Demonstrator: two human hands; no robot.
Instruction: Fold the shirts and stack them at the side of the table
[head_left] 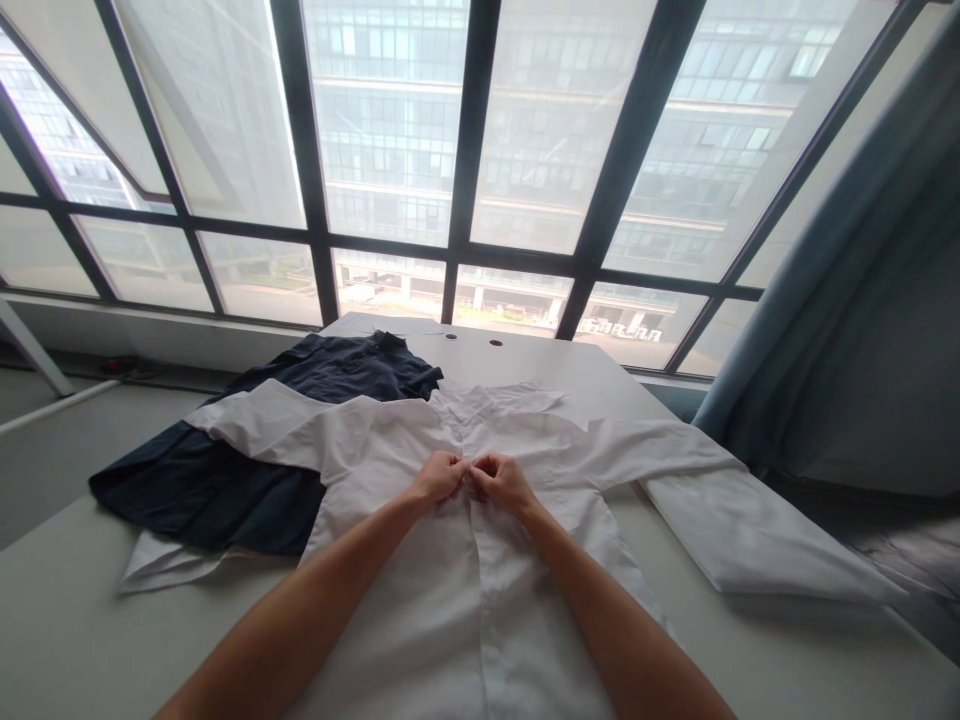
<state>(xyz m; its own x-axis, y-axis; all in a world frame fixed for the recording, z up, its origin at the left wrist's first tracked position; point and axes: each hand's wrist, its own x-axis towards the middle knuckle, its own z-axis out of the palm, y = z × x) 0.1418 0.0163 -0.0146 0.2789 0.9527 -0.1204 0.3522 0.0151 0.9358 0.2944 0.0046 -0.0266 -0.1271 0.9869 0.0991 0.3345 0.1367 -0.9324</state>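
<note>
A white long-sleeved shirt [390, 580] lies front up on the table, its collar [487, 400] toward the window and its sleeves spread to both sides. My left hand [441, 476] pinches the front placket a little below the collar. Right beside it my right hand [501, 482] pinches the same placket, and the fingertips of both hands meet. Whether a button sits between the fingers is too small to make out. Down from the hands, the placket runs along the middle of the shirt toward me.
A dark navy garment [247, 490] lies at the left, partly under the shirt's left sleeve, with white cloth [169, 562] below it. Another folded white cloth [750, 535] lies at the right on the white table [67, 620]. Large windows stand behind; a blue-grey curtain [847, 300] hangs right.
</note>
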